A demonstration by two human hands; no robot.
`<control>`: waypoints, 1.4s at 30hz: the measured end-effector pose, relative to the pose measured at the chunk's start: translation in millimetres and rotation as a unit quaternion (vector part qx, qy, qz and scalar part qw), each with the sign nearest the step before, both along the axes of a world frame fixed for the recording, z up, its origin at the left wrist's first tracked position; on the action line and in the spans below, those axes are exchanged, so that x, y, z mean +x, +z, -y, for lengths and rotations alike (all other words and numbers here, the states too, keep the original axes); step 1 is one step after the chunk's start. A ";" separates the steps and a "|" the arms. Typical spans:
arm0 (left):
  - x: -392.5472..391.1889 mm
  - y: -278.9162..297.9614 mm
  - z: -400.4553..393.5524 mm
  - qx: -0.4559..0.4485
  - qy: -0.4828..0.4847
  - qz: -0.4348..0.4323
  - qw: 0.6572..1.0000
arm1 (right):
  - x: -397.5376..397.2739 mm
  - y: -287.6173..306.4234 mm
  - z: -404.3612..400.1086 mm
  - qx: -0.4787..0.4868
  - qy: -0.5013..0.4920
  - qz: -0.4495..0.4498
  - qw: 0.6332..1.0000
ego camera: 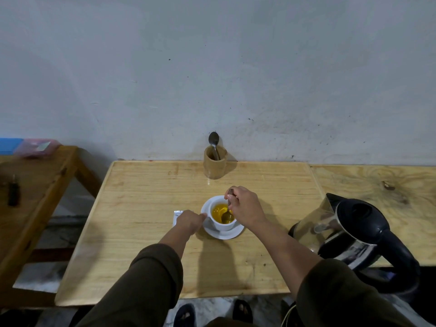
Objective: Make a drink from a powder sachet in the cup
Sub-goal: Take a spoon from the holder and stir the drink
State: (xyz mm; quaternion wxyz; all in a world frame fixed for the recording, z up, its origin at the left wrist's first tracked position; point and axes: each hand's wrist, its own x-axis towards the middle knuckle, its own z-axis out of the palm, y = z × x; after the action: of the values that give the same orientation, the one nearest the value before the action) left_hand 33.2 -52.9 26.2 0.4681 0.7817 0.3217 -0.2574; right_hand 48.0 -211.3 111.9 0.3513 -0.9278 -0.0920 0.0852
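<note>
Dark olive-brown long sleeves [146,286] pushed up the forearms; dark sandals [242,311] on both feet.

Right hand [245,206] holding spoon [227,214] in cup [223,214] of yellow drink, left hand [190,221] touching saucer [224,233], sachet [177,214] beside left hand

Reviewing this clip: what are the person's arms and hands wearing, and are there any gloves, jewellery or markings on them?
Both arms wear long, loose sleeves of plain dark olive-brown cloth, pushed up so the forearms are bare: the left sleeve and the right sleeve. No print or logo shows on them. The left hand and right hand are bare: no gloves, and no watch, ring or bracelet can be seen.
</note>
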 end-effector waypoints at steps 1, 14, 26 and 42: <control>0.0 -0.1 -0.4 0.000 0.000 0.001 1.000 | 0.5 0.0 0.6 -0.016 0.000 0.010 1.000; -3.1 3.8 -0.1 -0.001 -0.010 0.005 1.000 | -7.1 0.7 -2.0 0.047 0.007 -0.008 0.999; -4.1 8.1 0.8 0.019 -0.022 -0.003 1.000 | -8.4 -1.5 -2.3 0.013 -0.010 0.022 1.000; -5.7 11.5 -2.4 0.006 -0.049 -0.003 0.999 | -15.9 -1.7 -4.9 0.012 -0.040 0.022 0.999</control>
State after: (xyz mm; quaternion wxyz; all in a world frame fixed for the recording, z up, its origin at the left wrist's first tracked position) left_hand 27.4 -50.5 37.6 0.4496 0.7982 0.2861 -0.2807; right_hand 32.1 -206.4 110.2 0.3636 -0.9281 -0.0635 0.0490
